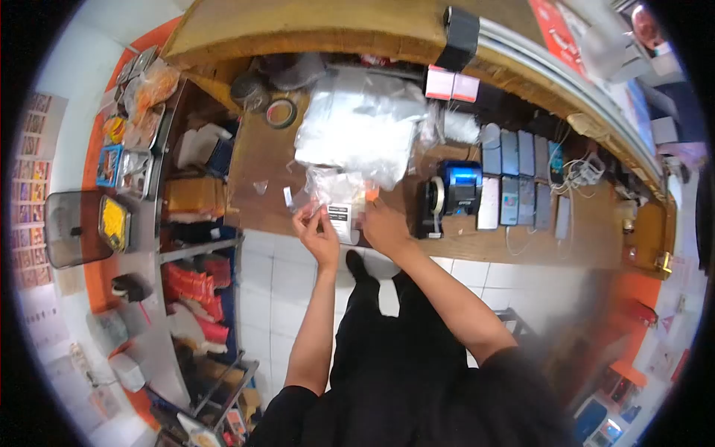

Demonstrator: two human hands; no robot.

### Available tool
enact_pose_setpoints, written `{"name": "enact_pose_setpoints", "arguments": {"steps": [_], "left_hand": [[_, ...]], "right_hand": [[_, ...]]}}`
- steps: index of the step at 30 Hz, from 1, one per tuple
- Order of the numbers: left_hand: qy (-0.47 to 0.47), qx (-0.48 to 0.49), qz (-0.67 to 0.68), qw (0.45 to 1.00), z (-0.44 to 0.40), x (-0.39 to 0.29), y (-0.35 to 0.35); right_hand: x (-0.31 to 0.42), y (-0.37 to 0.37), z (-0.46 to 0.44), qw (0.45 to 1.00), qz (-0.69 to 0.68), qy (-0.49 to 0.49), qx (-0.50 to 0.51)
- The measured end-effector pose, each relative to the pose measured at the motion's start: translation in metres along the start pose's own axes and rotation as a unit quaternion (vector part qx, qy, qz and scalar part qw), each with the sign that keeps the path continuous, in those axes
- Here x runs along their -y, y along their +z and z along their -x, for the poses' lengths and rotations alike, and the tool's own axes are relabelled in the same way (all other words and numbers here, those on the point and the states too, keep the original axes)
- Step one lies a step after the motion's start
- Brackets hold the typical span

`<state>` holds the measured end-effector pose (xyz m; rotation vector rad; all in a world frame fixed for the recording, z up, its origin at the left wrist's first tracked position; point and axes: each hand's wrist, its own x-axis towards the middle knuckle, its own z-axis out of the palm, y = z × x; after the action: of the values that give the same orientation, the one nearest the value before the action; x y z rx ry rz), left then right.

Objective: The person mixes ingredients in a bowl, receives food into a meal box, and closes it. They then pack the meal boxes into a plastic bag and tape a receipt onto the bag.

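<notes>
At the table's front edge I hold a small packet [341,232], white with black printed blocks, in clear plastic. My left hand [319,237] pinches its left side between thumb and fingers. Its right side is gripped by my right hand [383,225], whose fingertips are partly hidden and blurred. A small orange patch [371,194] shows just above the right fingers; I cannot make out what it is. Beyond both hands lies a pile of shiny clear plastic bags [357,123]. A small white slip [288,197] is left of my left hand.
A roll of tape [281,113] lies at the back left of the wooden table [257,160]. To the right stand a blue and black label printer [458,186] and several phones [510,153] with white cables [585,173]. An overhanging wooden shelf [313,39] borders the back.
</notes>
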<state>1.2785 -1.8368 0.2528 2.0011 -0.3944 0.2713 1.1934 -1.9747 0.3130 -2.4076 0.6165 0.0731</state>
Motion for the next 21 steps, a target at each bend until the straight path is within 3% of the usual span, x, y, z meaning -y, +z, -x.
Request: {"name": "enact_pose_setpoints", "arguments": {"steps": [1, 2, 4, 5, 7, 10, 12, 13, 15, 16, 17, 18, 19, 20, 21], "left_hand": [[0.086, -0.019, -0.033, 0.996, -0.011, 0.008, 0.005], [0.086, -0.024, -0.015, 0.996, -0.011, 0.017, 0.009], [-0.065, 0.014, 0.06, 0.996, -0.007, 0.034, 0.017], [-0.063, 0.004, 0.074, 0.995, -0.008, 0.036, 0.019], [-0.069, 0.031, 0.033, 0.997, -0.009, 0.041, 0.017], [-0.059, 0.041, 0.003, 0.997, -0.019, 0.058, 0.024], [-0.089, 0.078, 0.085, 0.989, -0.035, 0.057, 0.019], [-0.123, 0.122, 0.162, 0.971, -0.037, 0.064, 0.015], [-0.14, 0.177, 0.134, 0.965, -0.044, 0.067, 0.009], [-0.065, 0.179, 0.077, 0.979, -0.048, 0.053, -0.003], [0.014, 0.177, 0.018, 0.984, -0.058, 0.04, -0.014], [0.018, 0.175, 0.012, 0.984, -0.064, 0.037, -0.023], [-0.05, 0.134, 0.049, 0.988, -0.067, 0.038, -0.033], [-0.128, 0.095, 0.074, 0.985, -0.056, 0.036, -0.052], [-0.13, 0.097, 0.066, 0.985, -0.047, 0.032, -0.067]], "right_hand": [[-0.006, 0.007, -0.013, 0.996, 0.083, -0.011, -0.025], [-0.01, 0.005, -0.017, 0.995, 0.098, -0.009, -0.034], [-0.019, -0.008, -0.03, 0.996, 0.059, -0.067, 0.024], [-0.033, -0.005, -0.037, 0.995, 0.074, -0.072, 0.017], [-0.062, 0.009, -0.042, 0.98, -0.141, -0.066, 0.12], [-0.062, -0.002, -0.043, 0.974, -0.171, -0.14, 0.045], [-0.064, -0.013, -0.046, 0.967, -0.131, -0.181, 0.124], [-0.064, -0.018, -0.047, 0.967, -0.136, -0.179, 0.121], [-0.067, -0.03, -0.058, 0.955, -0.049, -0.181, 0.231], [-0.062, -0.03, -0.07, 0.954, 0.058, -0.136, 0.26], [-0.06, -0.033, -0.077, 0.955, 0.052, -0.139, 0.256], [-0.039, -0.055, -0.076, 0.973, 0.044, -0.084, 0.209], [-0.018, -0.075, -0.079, 0.986, 0.038, -0.03, 0.162], [0.003, -0.079, -0.084, 0.977, 0.042, -0.107, 0.182], [-0.023, -0.023, -0.109, 0.952, 0.041, -0.24, 0.185]]}}
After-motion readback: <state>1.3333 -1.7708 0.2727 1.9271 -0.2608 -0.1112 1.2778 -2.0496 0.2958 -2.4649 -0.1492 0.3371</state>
